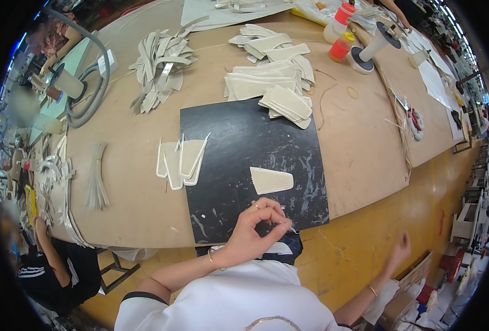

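Note:
My left hand (pixel 262 225) is closed in a pinch over the near edge of a black board (pixel 233 204). A tiny pale bit shows at its fingertips, too small to name. Just beyond lies a single cream fabric piece (pixel 272 180), tapered and flat on the board. My right hand (pixel 400 252) is stretched far out to the right, off the table and above the floor. Its fingers look closed; what they hold, if anything, cannot be made out. Several tapered pieces with white edging (pixel 182 160) overlap the board's left edge.
Stacked cream pieces (pixel 266 77) lie at the board's far edge, grey-beige strips (pixel 164 66) further left. A bundle of thin strips (pixel 96 176) rests on the left. Bottles (pixel 341 47), a spool (pixel 371 47) and scissors (pixel 402 101) stand or lie right. Another person (pixel 57 270) sits at left.

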### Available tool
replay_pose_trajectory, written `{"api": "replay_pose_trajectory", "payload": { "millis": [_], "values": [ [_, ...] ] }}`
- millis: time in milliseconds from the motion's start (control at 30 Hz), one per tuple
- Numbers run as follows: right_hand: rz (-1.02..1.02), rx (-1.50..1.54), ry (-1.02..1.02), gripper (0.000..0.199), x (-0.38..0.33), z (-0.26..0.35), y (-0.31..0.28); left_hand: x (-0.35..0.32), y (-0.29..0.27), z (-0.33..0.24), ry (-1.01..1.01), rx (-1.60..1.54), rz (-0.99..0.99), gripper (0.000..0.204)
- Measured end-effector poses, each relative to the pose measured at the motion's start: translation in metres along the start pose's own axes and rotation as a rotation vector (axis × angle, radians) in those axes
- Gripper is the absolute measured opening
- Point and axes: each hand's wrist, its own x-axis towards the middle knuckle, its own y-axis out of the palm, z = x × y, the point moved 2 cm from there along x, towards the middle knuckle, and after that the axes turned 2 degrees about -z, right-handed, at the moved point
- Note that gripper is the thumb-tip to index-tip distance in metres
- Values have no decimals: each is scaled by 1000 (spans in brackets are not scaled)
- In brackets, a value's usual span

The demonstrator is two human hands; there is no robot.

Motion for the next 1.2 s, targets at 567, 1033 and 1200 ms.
{"api": "replay_pose_trajectory", "payload": {
  "millis": [567, 1033, 1200],
  "values": [
    [1721, 585, 199, 13, -179, 323, 195, -10, -49, -9, 42, 11, -295, 10],
    [1375, 97, -98, 4, -115, 334, 181, 3, -48, 33, 157, 1166, 206, 64],
    [1558, 204, -209, 9, -152, 349, 212, -14, -75, 31, 203, 1071, 134, 53]
  ]
}}
